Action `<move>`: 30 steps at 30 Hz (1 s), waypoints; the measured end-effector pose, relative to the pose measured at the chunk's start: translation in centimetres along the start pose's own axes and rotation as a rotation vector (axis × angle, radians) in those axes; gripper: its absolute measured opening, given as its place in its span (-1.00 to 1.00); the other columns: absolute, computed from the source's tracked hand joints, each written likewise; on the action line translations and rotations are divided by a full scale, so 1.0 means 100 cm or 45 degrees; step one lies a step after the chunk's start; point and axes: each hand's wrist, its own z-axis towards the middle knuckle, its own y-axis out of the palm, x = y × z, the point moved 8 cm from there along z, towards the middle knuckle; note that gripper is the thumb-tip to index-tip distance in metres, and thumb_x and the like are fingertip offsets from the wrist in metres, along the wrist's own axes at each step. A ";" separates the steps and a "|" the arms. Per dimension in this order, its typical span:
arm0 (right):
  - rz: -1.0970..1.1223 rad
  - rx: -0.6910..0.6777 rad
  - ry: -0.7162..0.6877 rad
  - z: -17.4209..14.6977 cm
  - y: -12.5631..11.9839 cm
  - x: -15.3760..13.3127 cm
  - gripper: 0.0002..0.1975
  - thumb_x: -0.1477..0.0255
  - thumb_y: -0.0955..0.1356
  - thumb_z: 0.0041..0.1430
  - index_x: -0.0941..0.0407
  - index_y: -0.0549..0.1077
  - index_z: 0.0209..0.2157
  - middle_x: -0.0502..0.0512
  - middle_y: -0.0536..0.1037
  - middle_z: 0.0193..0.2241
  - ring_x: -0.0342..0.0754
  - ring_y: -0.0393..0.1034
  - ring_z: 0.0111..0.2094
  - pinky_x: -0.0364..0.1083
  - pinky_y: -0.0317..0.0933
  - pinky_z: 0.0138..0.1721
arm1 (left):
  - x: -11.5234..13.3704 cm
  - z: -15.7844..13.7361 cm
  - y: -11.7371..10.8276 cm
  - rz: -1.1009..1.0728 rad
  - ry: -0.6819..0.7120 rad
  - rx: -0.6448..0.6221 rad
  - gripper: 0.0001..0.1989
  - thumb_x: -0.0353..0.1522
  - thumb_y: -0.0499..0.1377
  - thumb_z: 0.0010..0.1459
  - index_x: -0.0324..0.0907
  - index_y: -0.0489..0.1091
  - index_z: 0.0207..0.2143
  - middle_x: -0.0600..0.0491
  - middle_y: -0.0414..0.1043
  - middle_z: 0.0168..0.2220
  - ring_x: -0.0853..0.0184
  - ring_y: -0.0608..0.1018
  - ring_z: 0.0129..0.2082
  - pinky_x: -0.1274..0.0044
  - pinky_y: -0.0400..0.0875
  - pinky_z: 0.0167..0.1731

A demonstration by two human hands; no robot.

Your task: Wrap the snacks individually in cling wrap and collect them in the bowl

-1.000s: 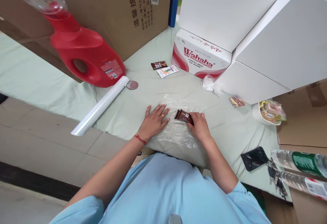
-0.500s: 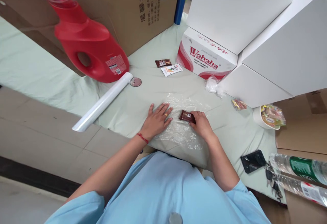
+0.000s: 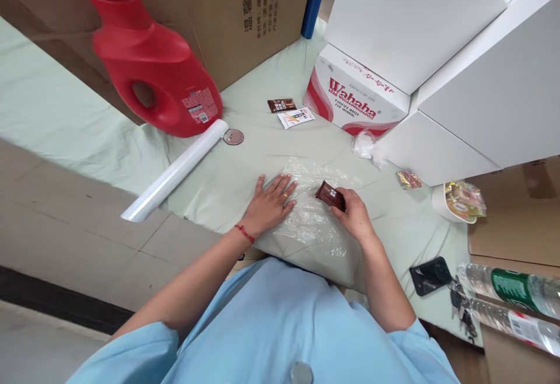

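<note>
My left hand point(image 3: 270, 204) lies flat with fingers spread on the left edge of a sheet of clear plastic wrap point(image 3: 306, 226). Between the thumb and fingers of my right hand point(image 3: 355, 215) is a small dark brown snack packet point(image 3: 330, 195) with white lettering, tilted above the wrap. Its right end is hidden by the fingers. Farther back, a brown packet point(image 3: 281, 105) and a white packet point(image 3: 296, 118) lie side by side on the pale green cloth point(image 3: 254, 156). A white roll point(image 3: 175, 171) rests on the left, its far end near a round pinkish disc point(image 3: 233, 136).
A red detergent jug point(image 3: 161, 74) stands at the back left before a large cardboard box point(image 3: 205, 16). White boxes point(image 3: 490, 92) and a Wahaha carton point(image 3: 354, 92) fill the back right. On the right are a bowl of packets point(image 3: 446, 203), a phone point(image 3: 431, 276), keys and bottles point(image 3: 511, 285).
My right hand has moved slightly right, and the snack packet in it has shifted right and turned to a steeper slant. My left hand stays in place on the wrap.
</note>
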 end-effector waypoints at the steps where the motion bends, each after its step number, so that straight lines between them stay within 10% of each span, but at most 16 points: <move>1: -0.012 -0.017 -0.028 0.003 0.003 -0.007 -0.47 0.39 0.41 0.22 0.09 0.41 0.23 0.20 0.54 0.06 0.12 0.42 0.08 0.07 0.30 0.14 | 0.000 0.000 0.000 0.003 -0.003 0.002 -0.42 -0.14 -0.10 0.51 0.01 0.11 0.51 -0.07 0.04 0.54 0.07 0.15 0.53 -0.09 -0.37 0.48; 11: 0.087 -0.072 -0.166 0.007 0.038 -0.019 -0.38 0.38 0.45 0.25 0.07 0.33 0.32 0.29 0.34 0.26 0.14 0.31 0.27 0.13 0.25 0.30 | 0.002 -0.001 -0.003 0.023 -0.001 0.013 -0.43 -0.13 -0.10 0.52 0.00 0.14 0.49 -0.07 0.07 0.53 0.10 0.16 0.53 -0.07 -0.36 0.48; 21: 0.086 0.011 -0.407 -0.109 0.052 -0.020 -0.42 0.13 0.40 0.40 0.01 0.29 0.33 0.32 0.41 0.22 0.22 0.33 0.24 0.27 0.32 0.24 | -0.011 0.000 0.002 -0.042 -0.017 -0.045 -0.37 -0.08 -0.12 0.51 -0.01 0.04 0.53 -0.08 0.01 0.55 0.08 0.15 0.53 -0.04 -0.28 0.48; 26: 0.032 0.310 -0.380 -0.148 0.059 -0.006 -0.35 0.23 0.43 0.39 0.02 0.19 0.40 0.37 0.39 0.21 0.25 0.34 0.21 0.30 0.38 0.17 | -0.026 -0.013 -0.012 -0.168 -0.060 -0.005 -0.36 -0.10 -0.08 0.48 -0.05 0.07 0.52 -0.11 -0.09 0.58 0.09 0.11 0.54 0.06 -0.09 0.48; 30: 0.059 0.382 -0.381 -0.151 0.060 -0.005 -0.68 0.44 0.37 0.43 0.05 0.42 0.17 0.30 0.48 0.12 0.18 0.38 0.11 0.22 0.42 0.08 | -0.024 -0.046 -0.020 -0.305 0.104 -0.036 -0.38 -0.02 0.07 0.41 -0.03 0.24 0.42 -0.09 0.12 0.52 0.08 0.14 0.53 0.09 -0.06 0.49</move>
